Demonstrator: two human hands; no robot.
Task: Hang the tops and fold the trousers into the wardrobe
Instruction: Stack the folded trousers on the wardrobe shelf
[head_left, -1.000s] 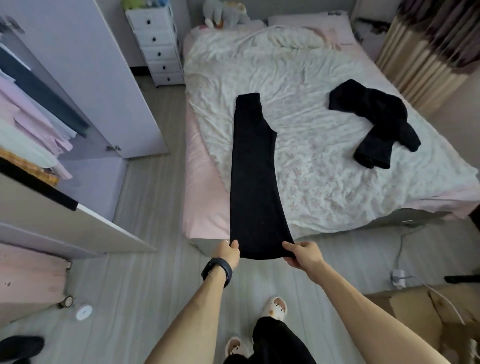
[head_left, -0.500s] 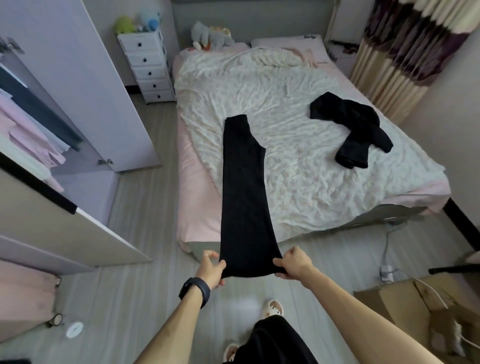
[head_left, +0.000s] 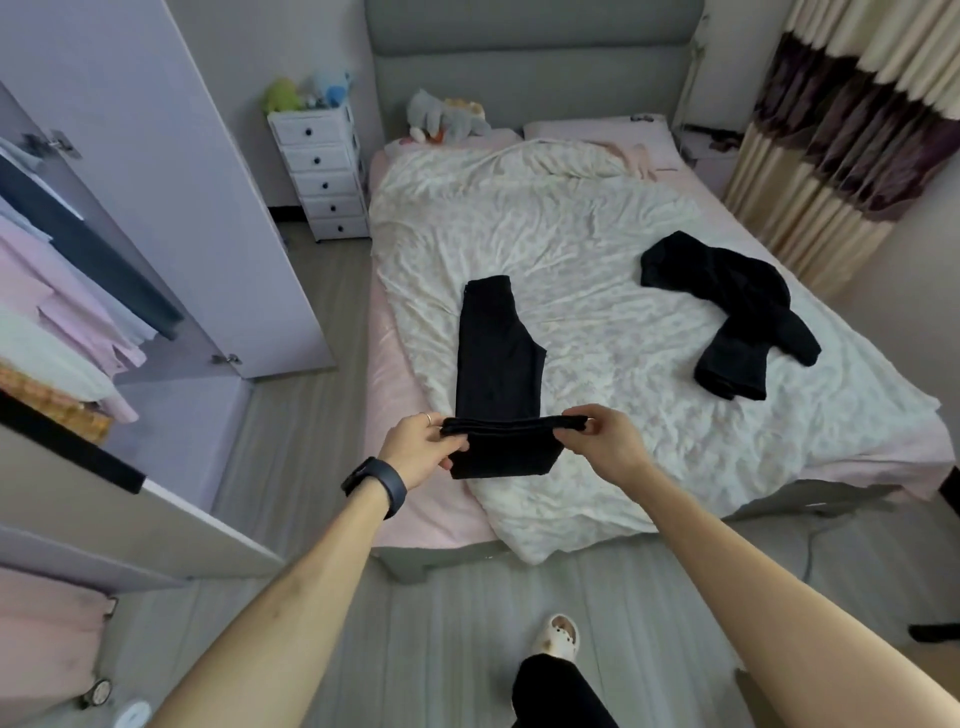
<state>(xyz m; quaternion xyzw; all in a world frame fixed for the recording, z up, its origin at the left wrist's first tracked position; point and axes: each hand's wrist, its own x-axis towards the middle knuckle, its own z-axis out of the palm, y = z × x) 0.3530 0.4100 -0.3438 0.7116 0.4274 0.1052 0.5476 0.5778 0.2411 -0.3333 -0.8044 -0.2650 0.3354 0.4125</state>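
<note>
Head view: the left hand (head_left: 423, 449) and right hand (head_left: 608, 441) each pinch a corner of the long black fabric trousers (head_left: 496, 358). The waist lies flat beyond them on the crumpled white floral quilt (head_left: 597, 244). Carrying both corners forward evenly should land the hems square on the waistband.

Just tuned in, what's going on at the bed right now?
A person is folding black trousers on the bed. The left hand and right hand each pinch the near end, doubled over and lifted; the far end lies flat. Another black garment lies crumpled to the right. The wardrobe door stands open.
</note>
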